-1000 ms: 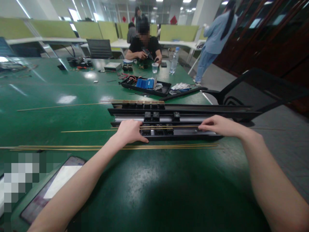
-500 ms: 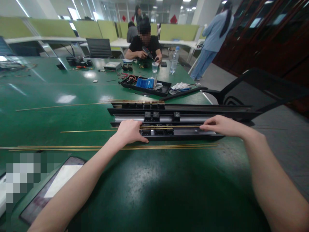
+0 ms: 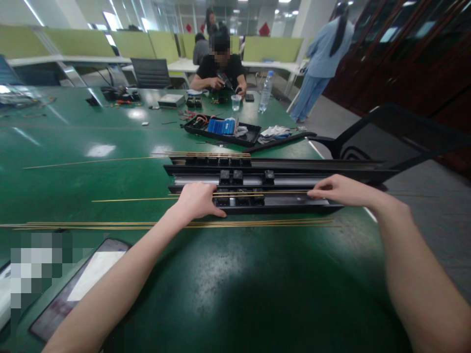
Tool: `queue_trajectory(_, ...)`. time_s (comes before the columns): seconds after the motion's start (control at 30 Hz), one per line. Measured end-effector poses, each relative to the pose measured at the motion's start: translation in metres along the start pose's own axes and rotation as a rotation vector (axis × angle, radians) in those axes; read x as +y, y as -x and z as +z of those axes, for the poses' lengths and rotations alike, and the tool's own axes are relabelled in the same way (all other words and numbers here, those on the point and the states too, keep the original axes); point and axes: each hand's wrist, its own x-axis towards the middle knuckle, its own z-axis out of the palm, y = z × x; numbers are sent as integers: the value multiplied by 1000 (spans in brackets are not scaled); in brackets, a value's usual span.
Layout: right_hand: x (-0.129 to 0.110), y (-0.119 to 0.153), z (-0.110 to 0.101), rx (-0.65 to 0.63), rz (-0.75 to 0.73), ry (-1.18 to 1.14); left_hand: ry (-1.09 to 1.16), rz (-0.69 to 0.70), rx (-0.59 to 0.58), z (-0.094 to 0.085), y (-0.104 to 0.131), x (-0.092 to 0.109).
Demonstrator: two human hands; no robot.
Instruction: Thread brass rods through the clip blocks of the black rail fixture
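Several long black channels (image 3: pixel 294 211) lie side by side across the green table, with small black blocks (image 3: pixel 269 177) inside them. Thin brass rods run over the blocks of the nearest channel. My right hand (image 3: pixel 331 188) pinches one thin rod (image 3: pixel 287 193) above that channel's right part. At the channel's left part rests my left hand (image 3: pixel 198 200), its thumb spread toward the near wall and its fingers by the inner wall beside the blocks. More brass rods (image 3: pixel 257 224) lie on the table just in front of the channels.
Behind the channels sit a black tray (image 3: pixel 252 137) with a blue item, white gloves (image 3: pixel 275 134), a cup (image 3: pixel 236 102) and a bottle (image 3: pixel 265 91). A phone (image 3: pixel 79 289) lies at the near left. A seated person (image 3: pixel 221 68) holds a tool; a black chair (image 3: pixel 397 132) stands right.
My right hand has shifted slightly to the right along the channel with the rod. My left hand stays in place.
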Motion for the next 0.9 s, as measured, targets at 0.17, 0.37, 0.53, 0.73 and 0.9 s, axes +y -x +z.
queue_trajectory(0.17,4,-1,0,10,1,8,4,-9,-11,0,-1,0)
queue_trajectory(0.37,10,0,-1,1,30,7,18,-12,-12,-1,-1,1)
queue_trajectory(0.53,10,4,-3,-16,78,15,15,-12,-9,0,0,1)
queue_trajectory(0.73,12,5,-6,-26,103,13,-3,-3,-1,2,0,0)
queue_trajectory(0.9,13,7,-8,-25,132,3,-11,5,16,4,0,-2)
